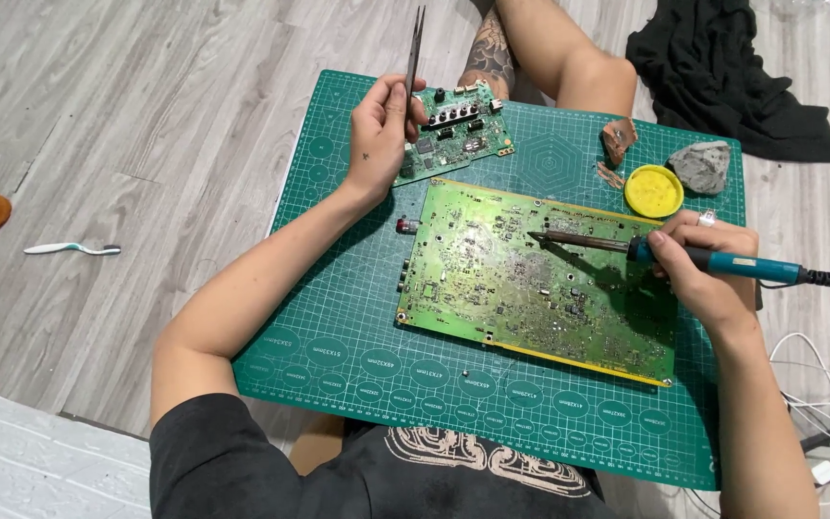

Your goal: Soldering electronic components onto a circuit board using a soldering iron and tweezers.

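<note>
Soldering iron (713, 259) tip mid-board (540, 279)

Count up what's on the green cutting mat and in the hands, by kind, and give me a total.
Circuit boards: 2, large, small
Soldering iron: 1, right hand
Tweezers: 1, left hand
Yellow round tin: 1
Grey lump: 1
Total: 6

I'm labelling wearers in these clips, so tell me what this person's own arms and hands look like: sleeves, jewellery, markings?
Both forearms are bare; short black sleeves end at the upper arms. The left hand has a small dark mark, perhaps a tattoo, on its back near the wrist. The right hand wears a silver ring on one finger. No gloves, watch or bracelet show.
</note>
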